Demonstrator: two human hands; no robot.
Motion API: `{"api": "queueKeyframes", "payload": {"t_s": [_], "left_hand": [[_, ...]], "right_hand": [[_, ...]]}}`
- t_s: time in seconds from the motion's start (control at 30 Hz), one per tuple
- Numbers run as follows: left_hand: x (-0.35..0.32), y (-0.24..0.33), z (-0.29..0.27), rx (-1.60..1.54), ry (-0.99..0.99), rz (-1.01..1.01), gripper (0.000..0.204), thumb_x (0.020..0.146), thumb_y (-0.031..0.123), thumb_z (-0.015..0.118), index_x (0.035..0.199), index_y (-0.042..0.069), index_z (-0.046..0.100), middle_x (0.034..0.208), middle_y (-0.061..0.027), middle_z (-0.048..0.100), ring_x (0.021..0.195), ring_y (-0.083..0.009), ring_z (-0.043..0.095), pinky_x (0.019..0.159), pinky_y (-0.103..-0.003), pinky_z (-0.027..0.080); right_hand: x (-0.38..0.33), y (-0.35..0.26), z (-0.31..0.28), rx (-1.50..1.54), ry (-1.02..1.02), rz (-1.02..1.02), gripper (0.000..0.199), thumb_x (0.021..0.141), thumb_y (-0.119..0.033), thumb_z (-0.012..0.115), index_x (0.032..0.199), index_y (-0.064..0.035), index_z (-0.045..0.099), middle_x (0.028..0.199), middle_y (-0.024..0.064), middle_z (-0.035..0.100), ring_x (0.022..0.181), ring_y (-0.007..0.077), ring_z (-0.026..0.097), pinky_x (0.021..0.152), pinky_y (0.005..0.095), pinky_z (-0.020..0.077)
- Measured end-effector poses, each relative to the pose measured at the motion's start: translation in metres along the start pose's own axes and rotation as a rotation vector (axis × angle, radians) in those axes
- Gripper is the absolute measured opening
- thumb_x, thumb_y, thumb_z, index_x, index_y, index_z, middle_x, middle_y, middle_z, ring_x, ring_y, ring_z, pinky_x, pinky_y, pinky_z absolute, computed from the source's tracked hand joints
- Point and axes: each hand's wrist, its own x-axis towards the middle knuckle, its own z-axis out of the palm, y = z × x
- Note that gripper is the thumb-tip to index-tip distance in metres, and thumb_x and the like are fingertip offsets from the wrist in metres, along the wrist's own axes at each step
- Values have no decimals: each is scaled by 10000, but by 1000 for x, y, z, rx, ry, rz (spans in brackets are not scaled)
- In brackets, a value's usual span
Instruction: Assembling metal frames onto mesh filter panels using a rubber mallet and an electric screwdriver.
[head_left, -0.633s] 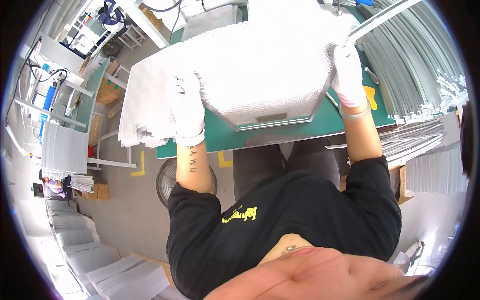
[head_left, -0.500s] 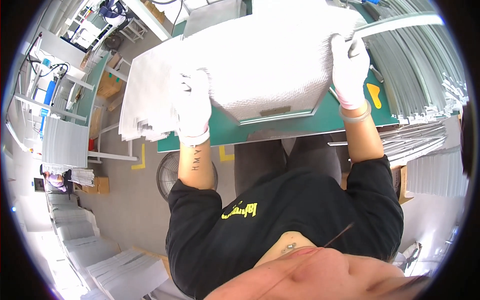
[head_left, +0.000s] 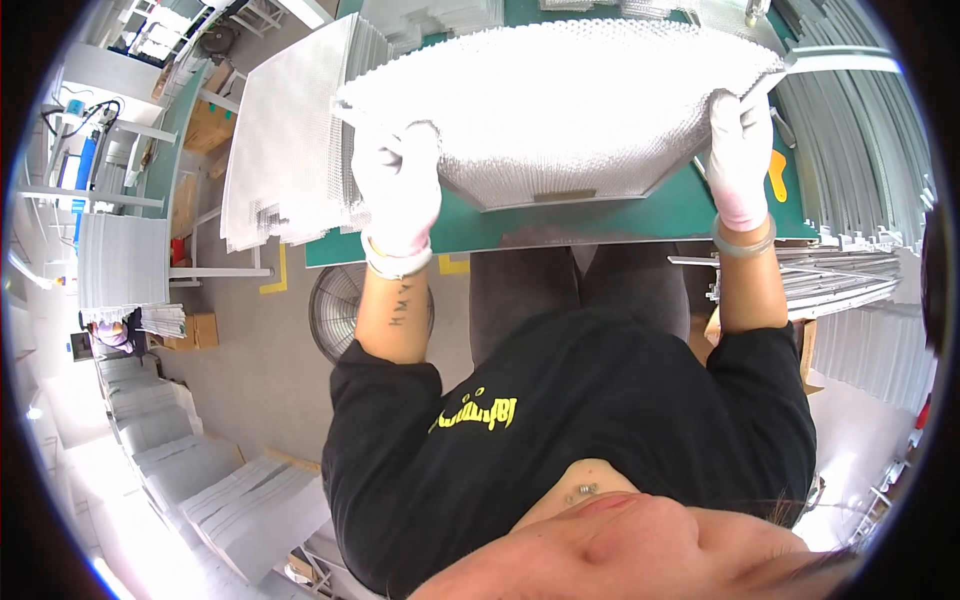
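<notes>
In front of me a white, finely textured mesh sheet (head_left: 580, 105) is raised above the green tabletop (head_left: 480, 233), its far edge bowed. My left hand (head_left: 398, 188), in a white glove, is closed on the sheet's left side. At the right side my gloved right hand (head_left: 742, 165) grips it too, thumb on top. Beneath the sheet's near edge shows a thin metal frame edge (head_left: 565, 203) with a small grey-brown patch on it. Whatever else lies under the sheet is hidden.
Left of the sheet stands a thick stack of similar mesh sheets (head_left: 285, 130). A yellow scraper (head_left: 777, 176) lies to the right, near long pale metal strips (head_left: 850, 150). On the floor below the table's near edge is a round fan (head_left: 345, 315).
Both hands have lifted the mesh sheet's sides, and its far edge now shows as a bowed rim. The right hand sits farther right in view. The view itself has shifted somewhat.
</notes>
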Motion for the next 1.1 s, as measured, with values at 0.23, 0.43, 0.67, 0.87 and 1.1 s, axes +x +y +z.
{"api": "queueKeyframes", "payload": {"t_s": [0.23, 0.43, 0.67, 0.87, 1.1], "left_hand": [[27, 22, -19, -77, -169, 67, 268, 904, 63, 643, 1150, -38, 609, 1052, -117, 657, 913, -169, 626, 792, -285, 508], [9, 20, -8, -701, -481, 374, 362, 960, 310, 621, 986, -44, 693, 1072, -217, 661, 940, -317, 651, 828, -422, 529], [-46, -38, -8, 0, -1238, 157, 510, 823, 195, 688, 1310, 82, 584, 1372, -144, 554, 1291, -348, 493, 1089, -468, 386], [-52, -75, -1, 215, -1244, 158, 492, 801, 121, 667, 1288, 105, 596, 1318, -141, 570, 1289, -340, 474, 1110, -464, 344], [-20, -70, 10, 528, -1222, 157, 334, 807, 3, 560, 1113, 77, 671, 1032, -123, 657, 1003, -326, 585, 971, -445, 441]], "right_hand": [[46, -20, -28, -68, -302, 68, 322, 1018, -187, 546, 1233, 52, 570, 1177, 87, 623, 1007, 131, 579, 891, 287, 459], [1, -46, 5, 103, -130, -89, 359, 931, -318, 695, 814, -71, 462, 775, 70, 522, 681, 178, 550, 529, 292, 392], [-56, -65, -26, 284, -618, -627, 143, 696, -22, 634, 724, -54, 497, 848, 139, 662, 721, 201, 680, 513, 278, 505], [-73, -64, -25, 316, -650, -567, 325, 492, -164, 593, 452, -126, 273, 588, 121, 569, 456, 181, 598, 299, 230, 273], [-79, -69, -31, 273, -646, -533, 303, 485, -222, 568, 485, -119, 283, 615, 126, 581, 472, 175, 591, 315, 226, 302]]}}
